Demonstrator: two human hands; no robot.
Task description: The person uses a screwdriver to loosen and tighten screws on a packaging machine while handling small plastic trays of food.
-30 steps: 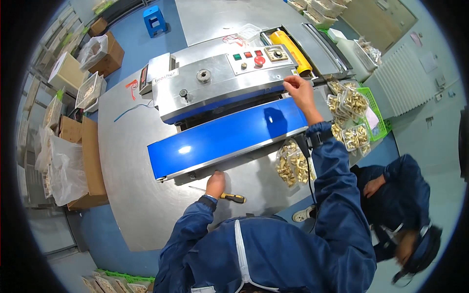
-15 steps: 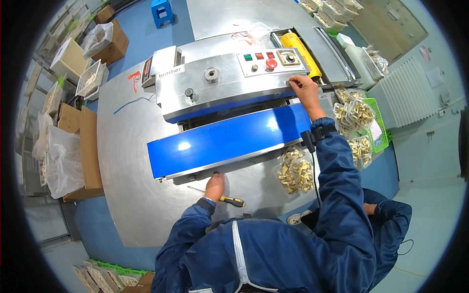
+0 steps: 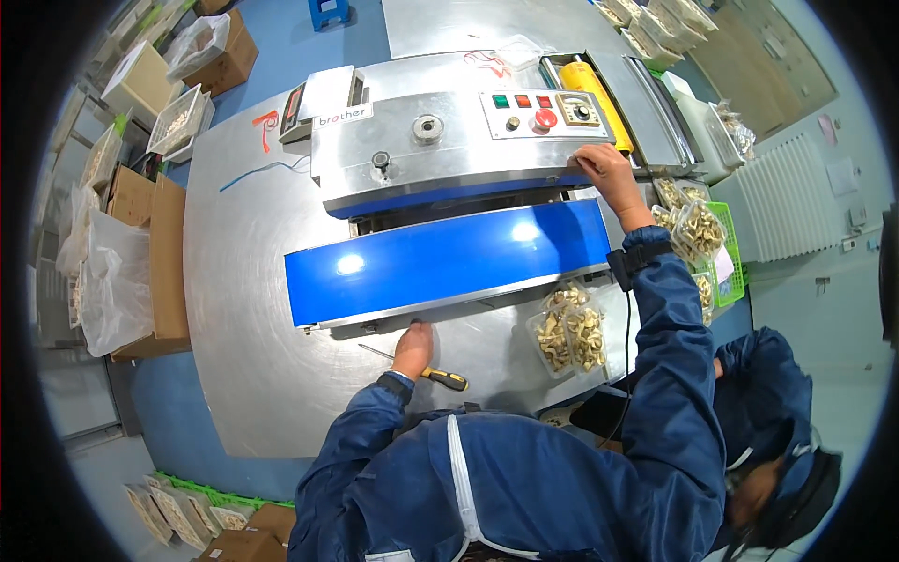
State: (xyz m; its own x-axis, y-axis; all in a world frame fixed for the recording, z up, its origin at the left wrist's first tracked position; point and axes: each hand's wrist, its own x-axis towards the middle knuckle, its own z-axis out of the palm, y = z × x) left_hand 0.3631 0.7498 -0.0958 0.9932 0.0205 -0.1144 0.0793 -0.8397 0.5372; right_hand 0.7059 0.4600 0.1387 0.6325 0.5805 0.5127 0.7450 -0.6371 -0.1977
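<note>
A steel sealing machine (image 3: 375,131) stands on the metal table, with a blue conveyor bed (image 3: 440,258) along its front. My right hand (image 3: 611,176) is at the right end of the machine's front edge, fingers closed in a pinch; what is between them is too small to make out. My left hand (image 3: 413,350) rests by the conveyor bed's lower front edge, its fingertips hidden beneath it. Against that hand lies a screwdriver (image 3: 448,379) with a yellow and black handle, its shaft pointing left. Clear tubs of sliced dried mushrooms (image 3: 569,335) sit right of it.
More mushroom tubs (image 3: 698,229) and a green basket (image 3: 729,245) are at the right. A yellow roller (image 3: 595,103) lies behind the machine. Cardboard boxes (image 3: 169,262) line the left side. At the lower right another person (image 3: 768,403) in blue leans close.
The view has shifted slightly, moving the machine rightward in the picture. The other person has come further into view at the lower right. Both my hands keep their places on the machine.
</note>
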